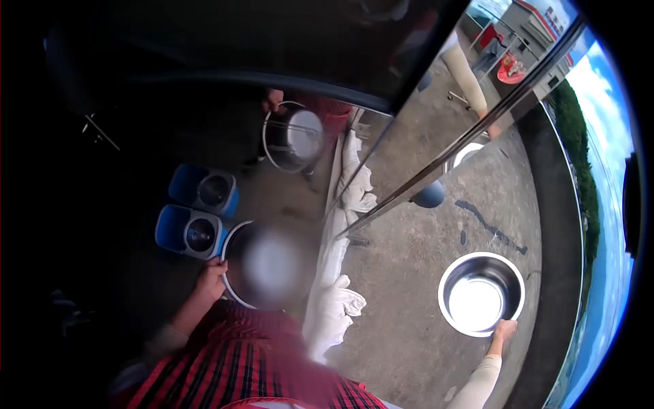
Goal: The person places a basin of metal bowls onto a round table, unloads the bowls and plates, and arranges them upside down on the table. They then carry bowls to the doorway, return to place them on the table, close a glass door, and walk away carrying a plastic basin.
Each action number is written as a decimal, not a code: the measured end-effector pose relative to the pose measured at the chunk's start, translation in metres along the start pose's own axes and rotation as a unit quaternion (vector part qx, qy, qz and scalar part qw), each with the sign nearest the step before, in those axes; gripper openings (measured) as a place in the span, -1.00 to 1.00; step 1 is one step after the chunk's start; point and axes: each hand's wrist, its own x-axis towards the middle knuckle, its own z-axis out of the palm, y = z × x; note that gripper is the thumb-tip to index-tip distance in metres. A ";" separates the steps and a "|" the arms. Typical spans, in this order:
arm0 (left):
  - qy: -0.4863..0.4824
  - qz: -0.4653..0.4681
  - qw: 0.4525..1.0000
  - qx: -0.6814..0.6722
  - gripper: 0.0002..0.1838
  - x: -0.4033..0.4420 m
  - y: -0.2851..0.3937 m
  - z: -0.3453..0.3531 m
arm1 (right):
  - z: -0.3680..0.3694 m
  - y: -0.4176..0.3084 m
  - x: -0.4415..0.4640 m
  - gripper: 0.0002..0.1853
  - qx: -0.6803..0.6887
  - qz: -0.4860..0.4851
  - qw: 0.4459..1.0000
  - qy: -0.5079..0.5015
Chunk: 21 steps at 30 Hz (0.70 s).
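My left hand [214, 274] is closed on the rim of a round metal basin [234, 273] at lower left; a blurred bright patch covers much of it. At the right, my right hand [504, 330] grips the near rim of a second shiny steel basin [512, 290]. This one is tilted so that its inside faces me, held over the concrete floor [402, 327]. The fingers of both hands are partly hidden at the rims. Reflections of an arm, a hand and a basin [293, 136] show in the dark glass above.
A blue mop bucket [161, 228] with a round spinner stands beside the left basin; a similar one above it may be its reflection. White crumpled cloth [344, 300] lies along the door sill. A metal frame edge [436, 167] crosses diagonally. A low wall [569, 273] runs along the right.
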 end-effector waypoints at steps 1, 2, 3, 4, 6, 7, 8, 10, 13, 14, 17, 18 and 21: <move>0.008 0.018 1.000 -0.008 -0.80 -0.006 -0.007 -0.008 | 0.014 0.004 0.000 -0.87 -0.106 -0.082 0.991 0.017; 0.016 0.036 0.999 -0.012 -0.82 -0.010 -0.012 -0.018 | 0.033 -0.001 -0.002 -0.87 -0.215 -0.196 0.957 0.006; 0.027 0.055 0.998 -0.019 -0.84 -0.015 -0.014 -0.027 | 0.060 -0.009 -0.008 -0.81 -0.342 -0.203 0.916 -0.040; 0.040 0.070 0.996 -0.026 -0.86 -0.013 -0.013 -0.036 | 0.077 -0.037 -0.026 -0.81 -0.374 -0.221 0.898 -0.069; 0.059 0.103 0.992 -0.045 -0.90 -0.016 -0.013 -0.057 | 0.104 -0.088 -0.088 -0.80 -0.352 -0.260 0.892 -0.116; 0.069 0.117 0.989 -0.052 -0.92 -0.019 -0.009 -0.071 | 0.111 -0.112 -0.120 -0.80 -0.343 -0.283 0.886 -0.132; 0.067 0.133 0.987 -0.067 -0.93 -0.025 0.001 -0.084 | 0.113 -0.133 -0.151 -0.80 -0.334 -0.309 0.879 -0.144; 0.070 0.160 0.980 -0.095 -0.94 -0.035 0.020 -0.107 | 0.116 -0.169 -0.209 -0.79 -0.318 -0.358 0.863 -0.161; 0.079 0.191 0.970 -0.126 -0.93 -0.055 0.044 -0.160 | 0.114 -0.208 -0.285 -0.79 -0.301 -0.415 0.842 -0.169; 0.086 0.201 0.967 -0.130 -0.93 -0.064 0.051 -0.181 | 0.110 -0.218 -0.310 -0.78 -0.296 -0.429 0.836 -0.172; 0.098 0.219 0.963 -0.125 -0.91 -0.090 0.072 -0.261 | 0.095 -0.243 -0.379 -0.77 -0.286 -0.467 0.818 -0.176; 0.114 0.227 0.960 -0.118 -0.92 -0.101 0.076 -0.278 | 0.092 -0.254 -0.393 -0.77 -0.287 -0.478 0.812 -0.175; 0.206 0.241 0.938 -0.139 -0.96 -0.144 0.115 -0.310 | 0.070 -0.276 -0.440 -0.76 -0.281 -0.496 0.802 -0.179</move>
